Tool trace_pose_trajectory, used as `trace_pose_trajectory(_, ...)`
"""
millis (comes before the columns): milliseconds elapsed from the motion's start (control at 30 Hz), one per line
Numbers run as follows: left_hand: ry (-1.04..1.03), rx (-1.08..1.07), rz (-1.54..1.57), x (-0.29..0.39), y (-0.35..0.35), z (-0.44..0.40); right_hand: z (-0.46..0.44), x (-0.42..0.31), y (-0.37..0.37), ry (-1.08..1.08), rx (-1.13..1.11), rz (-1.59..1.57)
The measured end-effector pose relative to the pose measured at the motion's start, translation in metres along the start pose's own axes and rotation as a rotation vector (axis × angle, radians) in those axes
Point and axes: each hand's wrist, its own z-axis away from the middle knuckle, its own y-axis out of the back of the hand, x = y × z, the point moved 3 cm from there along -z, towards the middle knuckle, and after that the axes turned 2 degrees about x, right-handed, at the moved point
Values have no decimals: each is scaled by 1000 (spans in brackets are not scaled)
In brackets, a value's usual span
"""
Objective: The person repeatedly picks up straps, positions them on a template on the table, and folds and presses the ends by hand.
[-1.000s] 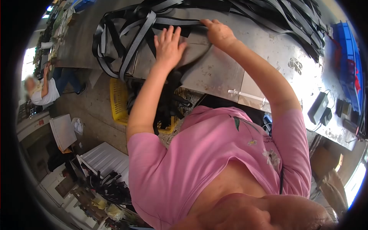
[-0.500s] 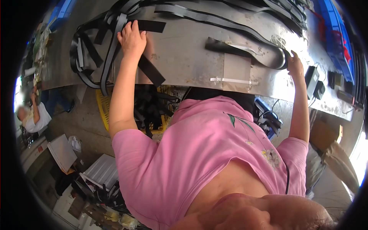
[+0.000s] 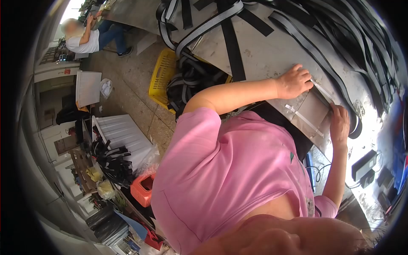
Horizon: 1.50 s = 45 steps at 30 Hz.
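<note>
A long black strap with a grey stripe [image 3: 316,55] runs over the metal table and loops back at its right end. My left hand [image 3: 294,81] has curled fingers at the free end of this strap, near the table's front edge. My right hand [image 3: 340,125] is closed on the folded-back length, just inside the loop. Between the two hands a short stretch of strap shows, with a bright, thin edge. Just in front of it lies a flat brownish plate [image 3: 311,109] with a whitish tape strip [image 3: 304,120] along it.
Many striped straps [image 3: 361,46] are heaped at the back right, and others [image 3: 208,25] hang off the left edge. A yellow basket [image 3: 160,78] of straps stands below. Black boxes with cables [image 3: 364,165] sit at the right. A seated person [image 3: 87,40] is far left.
My left hand has left the straps at the left and come across to the strap end beside my right hand. The whole view has turned, showing more floor at the left.
</note>
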Motion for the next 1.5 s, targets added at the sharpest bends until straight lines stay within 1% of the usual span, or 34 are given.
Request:
trace_pose_trajectory(33,40,-1,66,-4,-2,-3,0,-5,4,-2,-2,-3)
trace_pose_trajectory(67,78,-3,134,-4,5,-7,0,-10,13,-95,-38,-68)
trace_pose_trajectory(100,104,64,155,-2,14,-11,2,-11,19,-188,-75,-132)
trace_pose_trajectory(133,102,63,157,1,17,-16,6,-7,22,-193,-40,-183)
trace_pose_trajectory(200,313,-37,673,3,15,-21,14,0,35,-313,-200,-270)
trace_pose_trajectory(233,317,-100,754,7,16,-23,17,0,43,-339,-219,-342)
trace_pose_trajectory(300,395,-256,736,19,5,-22,25,13,41,-378,-391,-368)
trace_pose_trajectory(333,408,-336,674,26,1,-20,28,18,38,-383,-439,-339)
trace_pose_trajectory(400,319,-286,439,40,-4,-16,33,20,30,-352,-422,-299)
trace_pose_trajectory(433,251,-274,255,49,-7,-15,35,20,27,-321,-407,-259)
trace_pose_trajectory(467,252,-278,255,52,-10,-11,35,17,26,-307,-382,-254)
trace_pose_trajectory(533,33,-2,34,60,-3,-8,34,13,28,-273,-354,-210)
trace_pose_trajectory(567,-15,161,15,63,1,-6,33,12,29,-236,-324,-163)
trace_pose_trajectory(600,-12,159,15,64,0,-4,34,11,27,-235,-327,-165)
trace_pose_trajectory(667,-190,136,92,71,-2,3,34,9,26,-182,-276,-82)
trace_pose_trajectory(767,-175,135,54,75,2,12,32,1,28,-237,-299,0)
trace_pose_trajectory(833,-158,119,26,80,5,17,31,-4,29,-259,-297,1)
trace_pose_trajectory(900,-79,133,18,84,10,21,28,-9,30,-280,-294,0)
trace_pose_trajectory(1000,-43,94,25,87,19,23,26,-15,29,-241,-209,-173)
trace_pose_trajectory(1033,-45,68,101,86,15,29,28,-15,25,-254,-172,-221)
trace_pose_trajectory(1067,-45,28,188,82,24,31,26,-22,21,-330,-179,-190)
trace_pose_trajectory(1100,-50,52,224,74,34,34,23,-23,12,-353,-169,-221)
trace_pose_trajectory(1133,-5,-3,291,68,32,35,20,-28,15,-374,-191,-256)
trace_pose_trajectory(1167,13,-140,266,68,41,32,22,-27,10,-375,-156,-269)
trace_pose_trajectory(1233,1,-193,182,61,37,42,17,-35,15,-401,-156,-225)
trace_pose_trajectory(1267,-8,-198,205,58,38,43,16,-36,15,-367,-111,-231)
trace_pose_trajectory(1300,-6,-211,213,52,29,40,13,-28,6,-376,-113,-239)
trace_pose_trajectory(1367,-48,-234,145,50,27,38,11,-30,8,-376,-104,-248)
trace_pose_trajectory(1500,-17,-232,124,51,28,37,9,-26,6,-364,-84,-263)
